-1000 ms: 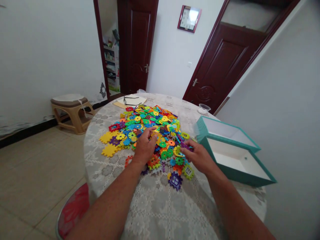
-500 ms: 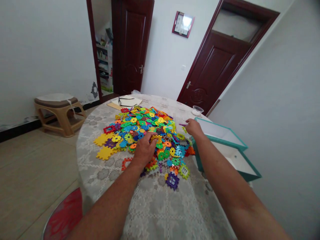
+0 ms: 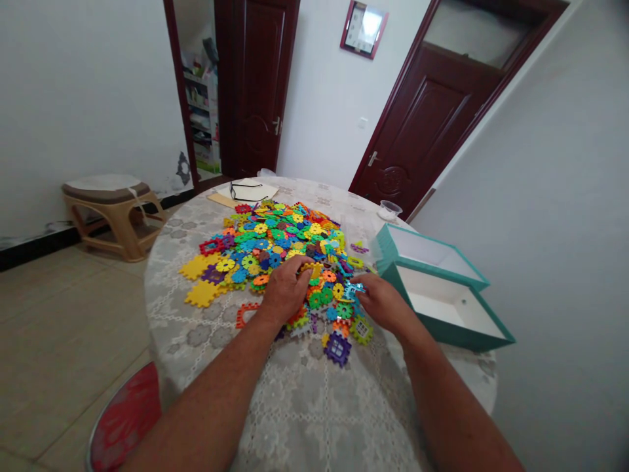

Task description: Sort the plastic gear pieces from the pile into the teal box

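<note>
Many plastic pieces [image 3: 275, 239] under left hand [image 3: 284, 292] | blue piece [image 3: 352, 288] touching right hand [image 3: 383, 305]

Round table [image 3: 319, 406] under a lace-patterned cloth, and at eleven o'clock black glasses [image 3: 244, 190] sit on a paper sheet [image 3: 263, 192]. One o'clock, a small clear bowl [image 3: 390, 210] near the rim. Two open teal boxes [image 3: 442, 331], white inside, side by side at two o'clock. Wooden stool [image 3: 115, 206] at ten by the wall, red seat [image 3: 128, 419] at seven, wall clock [image 3: 362, 29] at twelve between dark doors [image 3: 255, 85]
</note>
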{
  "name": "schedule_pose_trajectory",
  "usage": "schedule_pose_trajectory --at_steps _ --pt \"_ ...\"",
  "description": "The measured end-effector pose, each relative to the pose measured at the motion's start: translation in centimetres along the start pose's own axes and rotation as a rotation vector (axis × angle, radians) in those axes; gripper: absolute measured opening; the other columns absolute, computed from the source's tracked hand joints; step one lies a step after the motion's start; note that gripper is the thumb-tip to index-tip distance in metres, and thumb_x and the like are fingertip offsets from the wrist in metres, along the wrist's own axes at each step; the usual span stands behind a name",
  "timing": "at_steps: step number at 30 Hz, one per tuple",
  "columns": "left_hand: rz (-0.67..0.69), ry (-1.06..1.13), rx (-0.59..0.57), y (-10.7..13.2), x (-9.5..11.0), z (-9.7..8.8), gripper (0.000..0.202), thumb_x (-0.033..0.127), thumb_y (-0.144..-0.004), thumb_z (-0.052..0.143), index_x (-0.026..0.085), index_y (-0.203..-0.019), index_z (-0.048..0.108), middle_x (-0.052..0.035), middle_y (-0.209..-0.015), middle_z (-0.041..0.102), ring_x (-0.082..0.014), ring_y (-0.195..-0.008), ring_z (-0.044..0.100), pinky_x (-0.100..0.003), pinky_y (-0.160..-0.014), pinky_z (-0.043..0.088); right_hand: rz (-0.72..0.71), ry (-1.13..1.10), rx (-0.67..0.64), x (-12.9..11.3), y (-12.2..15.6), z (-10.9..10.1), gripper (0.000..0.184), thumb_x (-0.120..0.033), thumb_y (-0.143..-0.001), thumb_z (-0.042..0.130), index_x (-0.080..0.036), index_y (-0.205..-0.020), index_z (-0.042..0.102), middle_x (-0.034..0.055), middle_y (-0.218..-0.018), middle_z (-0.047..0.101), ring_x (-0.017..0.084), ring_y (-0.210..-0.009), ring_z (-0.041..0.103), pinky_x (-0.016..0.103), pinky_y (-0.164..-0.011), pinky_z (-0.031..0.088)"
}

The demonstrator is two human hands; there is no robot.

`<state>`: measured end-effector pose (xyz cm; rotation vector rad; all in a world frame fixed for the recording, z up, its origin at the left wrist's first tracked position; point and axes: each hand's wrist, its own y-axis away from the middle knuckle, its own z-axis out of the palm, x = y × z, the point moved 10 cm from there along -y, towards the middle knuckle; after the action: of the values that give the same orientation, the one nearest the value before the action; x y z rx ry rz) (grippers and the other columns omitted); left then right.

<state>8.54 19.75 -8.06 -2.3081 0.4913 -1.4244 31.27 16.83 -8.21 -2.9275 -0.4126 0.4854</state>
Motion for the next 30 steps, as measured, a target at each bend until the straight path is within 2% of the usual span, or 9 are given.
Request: schedule_pose_trajectory --at_steps 4,7,10,14,18,20,23,27,30 --pt "0.025 -0.035 -0.07 0.2 0.4 0.9 0.018 0.028 -0.096 0.06 0.024 -0.11 0.07 -0.0023 -0.106 0.078 -0.022 -0.096 0.072 -0.034 -0.088 0.053 0.041 0.127 0.007 1.6 1.8 2.3 0.061 -0.002 -0.086 0.048 -0.019 -0.144 0.058 0.016 -0.151 0.053 0.026 -0.132 0.058 0.039 -0.111 0.046" --pt "0.061 -0.05 -0.136 0.5 0.9 1.7 0.017 0.03 -0.096 0.061 0.025 -0.11 0.07 -0.0009 -0.1 0.077 -0.0207 -0.091 0.072 -0.032 -0.085 0.053 0.074 0.123 0.011 2.7 2.0 3.9 0.059 -0.004 -0.087 0.05 -0.02 -0.144 0.059 0.0151 -0.156 0.047 0.027 -0.134 0.056 0.039 -0.109 0.048" --pt "0.106 -0.062 -0.229 0.9 1.3 2.9 0.014 0.029 -0.097 0.061 0.025 -0.107 0.07 -0.0004 -0.099 0.077 -0.0199 -0.091 0.072 -0.031 -0.084 0.053 0.081 0.062 0.069 3.6 1.7 4.0 0.045 -0.011 -0.091 0.052 -0.02 -0.133 0.065 0.0145 -0.145 0.056 0.026 -0.127 0.059 0.037 -0.105 0.05" --pt "0.154 -0.067 -0.335 1.6 1.5 4.3 0.013 0.027 -0.097 0.06 0.025 -0.106 0.07 -0.0011 -0.1 0.077 -0.0199 -0.094 0.071 -0.031 -0.085 0.053 0.003 -0.127 0.26 3.3 1.8 1.4 0.028 -0.018 -0.094 0.051 -0.019 -0.113 0.071 0.0117 -0.114 0.07 0.025 -0.111 0.064 0.038 -0.1 0.05" --pt "0.214 0.017 -0.388 2.0 2.5 4.7 0.013 0.022 -0.096 0.06 0.025 -0.105 0.069 -0.0035 -0.107 0.074 -0.0198 -0.102 0.069 -0.033 -0.093 0.053 0.181 -0.373 0.414 4.2 2.7 -0.4 0.025 -0.039 -0.101 0.051 -0.021 -0.101 0.069 0.0049 -0.087 0.071 0.022 -0.082 0.067 0.034 -0.081 0.052" --pt "0.227 0.083 -0.389 2.1 3.1 4.5 0.013 0.02 -0.095 0.059 0.024 -0.103 0.069 -0.0059 -0.117 0.072 -0.0205 -0.111 0.067 -0.035 -0.1 0.052 0.281 -0.536 0.387 4.1 3.0 0.3 0.03 -0.048 -0.101 0.051 -0.022 -0.097 0.065 0.0008 -0.074 0.068 0.019 -0.069 0.065 0.031 -0.071 0.051" --pt "0.191 0.105 -0.421 2.2 3.3 4.9 0.012 0.02 -0.093 0.06 0.024 -0.099 0.07 -0.0078 -0.127 0.069 -0.0226 -0.121 0.064 -0.038 -0.106 0.051 0.292 -0.652 0.274 2.5 2.8 1.7 0.031 -0.052 -0.101 0.05 -0.023 -0.093 0.06 -0.0004 -0.07 0.067 0.019 -0.066 0.065 0.029 -0.065 0.051" --pt "0.201 0.115 -0.477 2.6 3.5 5.6 0.015 0.02 -0.092 0.06 0.025 -0.101 0.071 -0.0059 -0.118 0.073 -0.0223 -0.118 0.065 -0.039 -0.106 0.051 0.224 -0.503 0.249 1.1 2.8 1.2 0.026 -0.047 -0.098 0.053 -0.023 -0.103 0.062 0.0009 -0.078 0.067 0.019 -0.07 0.062 0.029 -0.065 0.049" --pt "0.188 0.14 -0.454 2.3 3.3 5.3 0.013 0.02 -0.092 0.061 0.024 -0.098 0.072 -0.0061 -0.115 0.073 -0.0215 -0.114 0.067 -0.038 -0.104 0.052 0.216 -0.503 0.238 1.2 3.0 0.8 0.03 -0.045 -0.096 0.056 -0.023 -0.116 0.061 -0.0001 -0.08 0.066 0.019 -0.07 0.061 0.029 -0.066 0.048"
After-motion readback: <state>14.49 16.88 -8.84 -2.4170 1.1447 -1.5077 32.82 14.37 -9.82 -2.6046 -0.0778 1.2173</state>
